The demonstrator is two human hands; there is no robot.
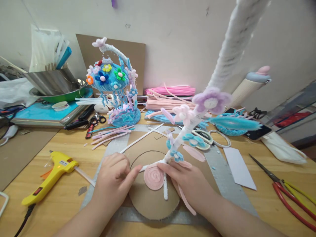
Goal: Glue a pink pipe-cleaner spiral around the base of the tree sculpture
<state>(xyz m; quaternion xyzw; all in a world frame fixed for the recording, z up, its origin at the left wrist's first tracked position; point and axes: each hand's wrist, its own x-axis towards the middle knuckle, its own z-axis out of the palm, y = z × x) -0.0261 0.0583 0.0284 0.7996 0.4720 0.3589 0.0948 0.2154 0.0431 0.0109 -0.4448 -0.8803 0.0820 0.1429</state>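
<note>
On a round cardboard disc (158, 207) stands a tall white wrapped stem (181, 136) that leans right and splits into short feet at the bottom. Fuzzy pipe-cleaner flowers sit along it, among them a purple flower (211, 102), a pink flower (182, 114) and a blue flower (194, 140). A flat pink coil (154, 177) lies between the feet. My right hand (191, 184) closes around the stem's base, thumb at the coil's upper edge. Curled at the disc's left side, my left hand (113, 179) has its thumb by one foot's end; whether it pinches anything is hidden.
A yellow glue gun (51, 177) lies at left, red-handled scissors (283, 187) at right. Behind stand a flowered blue jellyfish-like ornament (111, 79) and bundles of pink pipe cleaners (168, 102). A metal pot (50, 80) is at back left; a white card (238, 168) lies right.
</note>
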